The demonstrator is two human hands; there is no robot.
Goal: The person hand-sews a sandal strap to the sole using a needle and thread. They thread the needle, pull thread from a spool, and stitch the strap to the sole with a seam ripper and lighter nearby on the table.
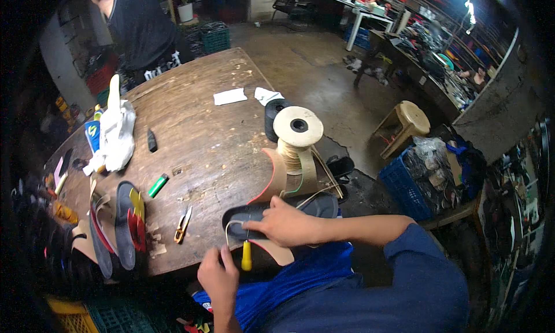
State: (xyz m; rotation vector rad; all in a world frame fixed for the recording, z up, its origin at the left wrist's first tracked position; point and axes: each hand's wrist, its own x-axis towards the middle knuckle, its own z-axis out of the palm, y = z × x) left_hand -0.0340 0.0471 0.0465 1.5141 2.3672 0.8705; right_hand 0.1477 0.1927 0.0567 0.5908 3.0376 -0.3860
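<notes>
A dark sandal sole (pixel 324 206) with tan strap pieces (pixel 272 251) lies at the table's near edge. My right hand (pixel 286 223) rests on it, fingers curled around it and the index finger against a pale cord. That cord (pixel 227 232) rises in a small loop from the sole toward my left hand (pixel 221 273), whose thumb and fingertips are pinched at its lower end. An awl with a yellow handle (pixel 247 256) stands against the sole between my hands, its metal shaft pointing away from me. Part of the sole is hidden under my right hand.
Just beyond the sole stands a large spool of pale cord (pixel 298 126). Scissors (pixel 183 224), a green lighter (pixel 158 185) and finished-looking sandals (pixel 124 226) lie leftward on the wooden table (pixel 202 136). A person (pixel 141 26) stands at the far left; a blue crate (pixel 404 185) sits right.
</notes>
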